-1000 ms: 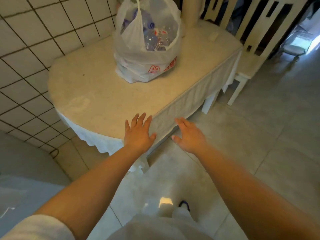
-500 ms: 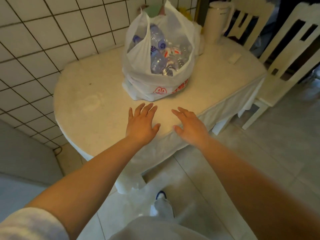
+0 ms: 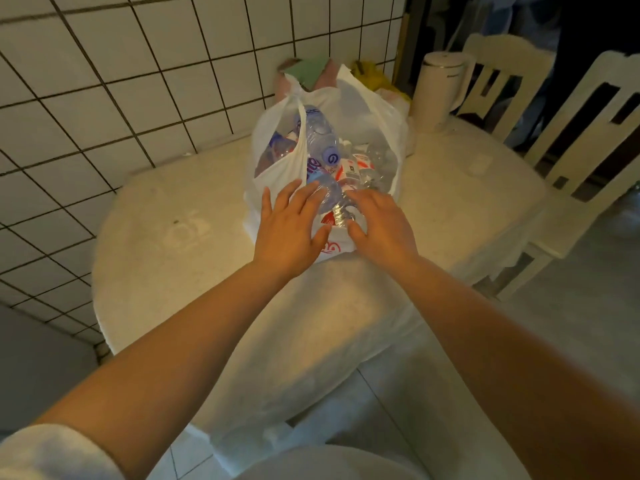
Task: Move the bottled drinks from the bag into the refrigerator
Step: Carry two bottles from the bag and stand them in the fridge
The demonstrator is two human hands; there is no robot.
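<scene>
Bottled drinks [image 3: 323,150] fill a white plastic bag [image 3: 367,109] standing on a round, cloth-covered surface [image 3: 173,258] against a tiled wall [image 3: 121,81]. Nearest the camera, two bare forearms reach over the surface's front edge; the left hand [image 3: 289,233] and right hand [image 3: 381,225] sit at the bag's near rim, fingers spread and straight, gripping nothing. Beyond the bag, a white kettle [image 3: 440,90] stands near the back edge, and two white chairs [image 3: 568,133] flank the far right side.

arms: bare to above the elbow | left sleeve [image 3: 52,452]: short, white | lower garment [image 3: 332,462]: light grey
</scene>
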